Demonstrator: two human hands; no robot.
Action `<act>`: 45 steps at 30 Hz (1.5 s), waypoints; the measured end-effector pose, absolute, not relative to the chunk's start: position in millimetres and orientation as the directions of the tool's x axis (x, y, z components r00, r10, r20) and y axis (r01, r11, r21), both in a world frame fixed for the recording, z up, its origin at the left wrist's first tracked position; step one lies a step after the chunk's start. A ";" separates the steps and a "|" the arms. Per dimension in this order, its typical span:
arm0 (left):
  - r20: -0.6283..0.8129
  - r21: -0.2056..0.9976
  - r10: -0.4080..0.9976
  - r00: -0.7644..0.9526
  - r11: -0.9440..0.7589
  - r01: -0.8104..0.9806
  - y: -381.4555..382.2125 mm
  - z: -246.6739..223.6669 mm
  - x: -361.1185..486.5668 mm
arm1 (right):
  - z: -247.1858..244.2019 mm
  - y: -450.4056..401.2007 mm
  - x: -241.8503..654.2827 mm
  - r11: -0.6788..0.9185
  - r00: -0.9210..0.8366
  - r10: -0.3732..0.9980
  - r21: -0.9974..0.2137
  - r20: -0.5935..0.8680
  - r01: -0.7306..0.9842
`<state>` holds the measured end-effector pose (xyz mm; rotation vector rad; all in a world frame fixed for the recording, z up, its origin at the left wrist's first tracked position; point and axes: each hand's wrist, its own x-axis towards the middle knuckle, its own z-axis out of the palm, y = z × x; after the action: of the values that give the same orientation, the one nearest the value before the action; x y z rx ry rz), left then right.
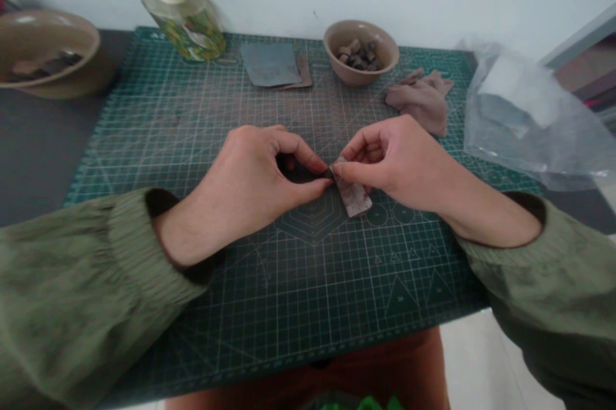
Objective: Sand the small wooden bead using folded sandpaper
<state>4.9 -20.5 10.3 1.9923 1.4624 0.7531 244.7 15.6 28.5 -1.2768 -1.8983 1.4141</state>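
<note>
Mid-frame, our left hand (255, 169) pinches a dark piece (330, 173), our right hand (409, 163) a probably bendable strip (355, 197), best held by one end.

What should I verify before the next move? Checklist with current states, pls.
1. Left hand grip on piece: ok, small dark piece pinched between thumb and finger.
2. Right hand grip on strip: ok, thumb on its upper end, lower end sticking out.
3. Piece seated flat against strip: cannot tell, fingertips hide most of it.
4. Small bowl upright: ok, on the far part of the mat, pieces inside.
5. Cloth free of the right hand: cannot tell, they meet in this view.
6. Large bowl fully in view: not ok, cut off by the left edge.
</note>
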 end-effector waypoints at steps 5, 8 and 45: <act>0.116 0.716 0.962 0.247 -0.253 0.650 -21.0 10.5 5.2 | 29.1 13.4 245.7 0.067 -0.465 0.873 -0.907 -0.149 0.416; 0.110 0.704 0.963 0.244 -0.249 0.665 -20.9 10.7 5.5 | 28.5 12.7 246.9 0.040 -0.455 0.875 -0.912 -0.165 0.408; 0.129 0.695 0.954 0.270 -0.281 0.662 -21.1 11.4 3.8 | 26.9 16.7 246.8 0.040 -0.477 0.864 -0.922 -0.162 0.385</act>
<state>3.8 -21.1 11.4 2.0303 1.4522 0.7444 246.8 16.7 26.9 -1.2565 -1.8804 1.4334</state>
